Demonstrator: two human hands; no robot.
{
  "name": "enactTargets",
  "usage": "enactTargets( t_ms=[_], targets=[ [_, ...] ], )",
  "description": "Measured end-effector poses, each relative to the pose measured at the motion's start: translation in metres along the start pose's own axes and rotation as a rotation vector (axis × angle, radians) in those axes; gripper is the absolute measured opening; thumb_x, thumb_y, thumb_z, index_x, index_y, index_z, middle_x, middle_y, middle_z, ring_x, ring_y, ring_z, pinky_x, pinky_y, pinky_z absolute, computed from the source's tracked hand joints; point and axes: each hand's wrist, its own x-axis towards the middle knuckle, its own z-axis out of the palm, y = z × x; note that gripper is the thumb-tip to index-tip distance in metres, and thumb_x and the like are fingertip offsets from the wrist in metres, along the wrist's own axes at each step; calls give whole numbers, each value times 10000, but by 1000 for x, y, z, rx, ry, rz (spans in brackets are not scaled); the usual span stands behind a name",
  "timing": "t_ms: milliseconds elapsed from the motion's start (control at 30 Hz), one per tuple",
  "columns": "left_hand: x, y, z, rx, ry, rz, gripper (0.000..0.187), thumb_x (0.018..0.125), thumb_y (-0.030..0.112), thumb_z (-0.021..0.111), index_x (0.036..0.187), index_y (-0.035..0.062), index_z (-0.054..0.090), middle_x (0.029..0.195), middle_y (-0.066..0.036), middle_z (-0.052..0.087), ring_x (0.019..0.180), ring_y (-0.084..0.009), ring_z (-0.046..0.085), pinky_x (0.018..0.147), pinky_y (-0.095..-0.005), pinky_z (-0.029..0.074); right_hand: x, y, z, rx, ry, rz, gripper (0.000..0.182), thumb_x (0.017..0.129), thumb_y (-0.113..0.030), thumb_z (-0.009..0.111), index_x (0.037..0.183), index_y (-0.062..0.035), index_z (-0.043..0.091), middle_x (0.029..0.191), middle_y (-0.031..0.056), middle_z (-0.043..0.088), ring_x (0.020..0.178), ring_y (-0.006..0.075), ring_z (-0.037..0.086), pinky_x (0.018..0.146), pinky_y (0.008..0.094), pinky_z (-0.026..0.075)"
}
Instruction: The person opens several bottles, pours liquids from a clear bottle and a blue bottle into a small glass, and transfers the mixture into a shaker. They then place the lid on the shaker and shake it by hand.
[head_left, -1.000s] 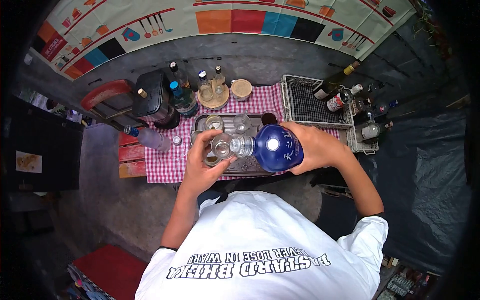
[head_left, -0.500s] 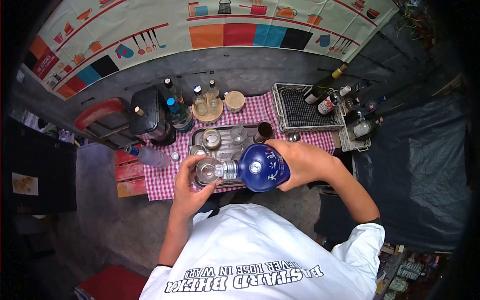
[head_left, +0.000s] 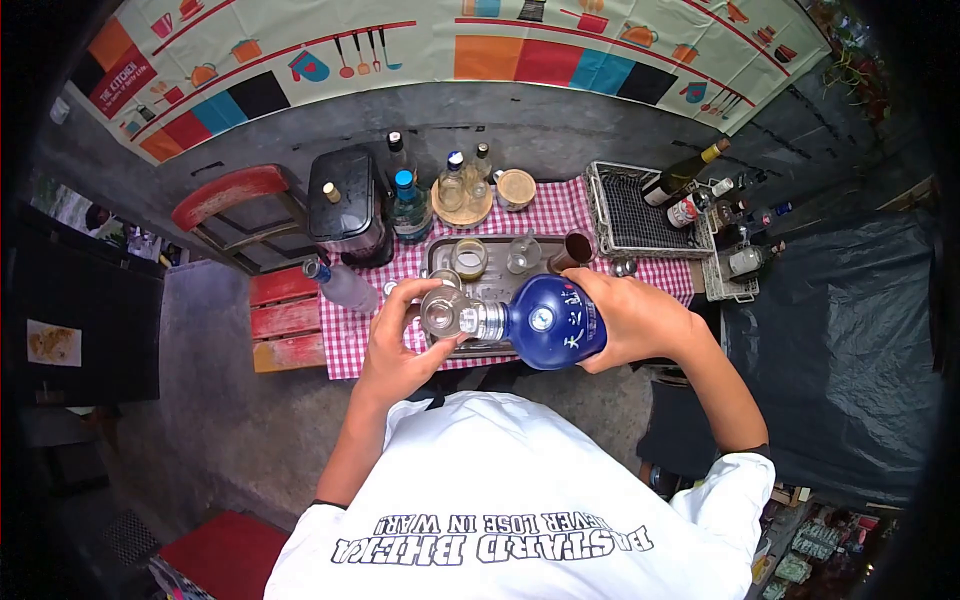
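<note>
My left hand point(head_left: 393, 345) is closed around a small clear glass point(head_left: 438, 316), thumb and fingers on either side. From the right, my right hand point(head_left: 640, 322) grips a round blue bottle point(head_left: 545, 340) with white characters on it. The bottle lies tilted on its side, its silver neck pointing left and its mouth at the rim of the glass. Whether liquid is flowing I cannot make out. Both are held above the near part of a metal tray point(head_left: 440, 253). On that tray are a glass with a pale rim point(head_left: 469, 258), a clear glass point(head_left: 523, 254) and a dark brown cup point(head_left: 575, 250).
A frosted bottle point(head_left: 345, 287) stands at the table's left. Behind are a black bin-like container point(head_left: 345, 205), a blue-capped bottle point(head_left: 410, 212), a wooden board with small bottles point(head_left: 462, 205) and a lidded jar point(head_left: 516, 189). Wire baskets point(head_left: 625, 247) with several bottles stand at right.
The camera view has shifted, so the table and its contents appear farther right. Both hands keep their holds, and the bottle's mouth stays at the glass.
</note>
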Motion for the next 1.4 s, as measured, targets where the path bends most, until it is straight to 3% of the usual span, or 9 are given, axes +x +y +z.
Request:
enactTargets(
  t_ms=[833, 1000, 1400],
  targets=[
    [-7, -29, -45, -24, -96, 11, 571, 717, -15, 795, 1207, 10, 503, 1127, -105, 606, 1043, -174, 628, 916, -305, 521, 20, -65, 28, -37, 3, 229, 809, 595, -245, 823, 1259, 48, 468, 1078, 235, 642, 954, 365, 674, 837, 401, 563],
    [-10, -32, -51, -75, -117, -36, 570, 732, -18, 784, 1216, -2, 483, 1129, -109, 591, 1054, -173, 620, 931, -307, 522, 21, -64, 40, -52, 28, 232, 894, 557, -284, 865, 1277, 53, 456, 1044, 233, 662, 917, 352, 694, 811, 396, 569],
    [-15, -39, -61, -71, -145, 29, 559, 741, -20, 777, 1217, -5, 484, 1140, -110, 577, 1057, -179, 616, 929, -317, 528, 23, -76, 47, -81, -6, 305, 893, 547, -271, 854, 1288, 41, 465, 1071, 213, 653, 934, 345, 690, 830, 391, 573]
  ],
)
